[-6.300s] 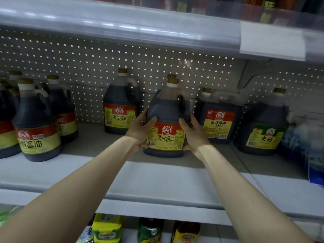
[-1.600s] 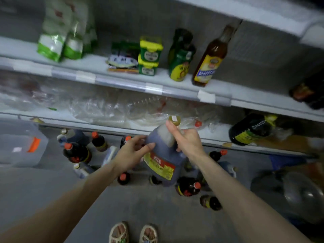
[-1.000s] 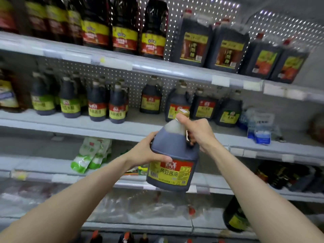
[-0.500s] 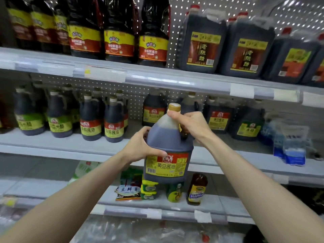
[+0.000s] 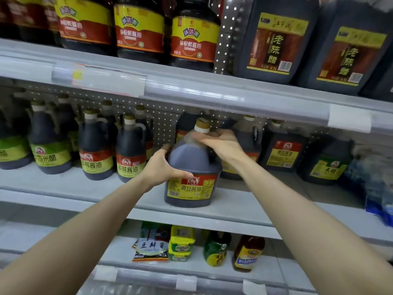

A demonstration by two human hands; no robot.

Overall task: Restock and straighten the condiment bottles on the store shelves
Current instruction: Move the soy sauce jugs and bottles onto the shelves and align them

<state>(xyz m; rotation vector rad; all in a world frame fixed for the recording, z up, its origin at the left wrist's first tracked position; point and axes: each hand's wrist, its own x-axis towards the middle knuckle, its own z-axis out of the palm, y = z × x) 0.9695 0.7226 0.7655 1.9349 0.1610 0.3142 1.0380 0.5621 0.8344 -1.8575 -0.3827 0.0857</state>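
Setting the jug [image 5: 191, 167] upright at the shelf [image 5: 234, 207] edge.
Left hand [image 5: 161, 167] wraps its side, right hand [image 5: 221, 143] grips the neck; row [image 5: 282, 154] sits straight behind, so probably a push back.

Jug [image 5: 192, 165] at shelf [image 5: 238, 206] front (bottles [image 5: 282, 154] behind)

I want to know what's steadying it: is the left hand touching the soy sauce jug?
Touching. The head view shows the left hand gripping the soy sauce jug at its side, thumb across the label's top edge.
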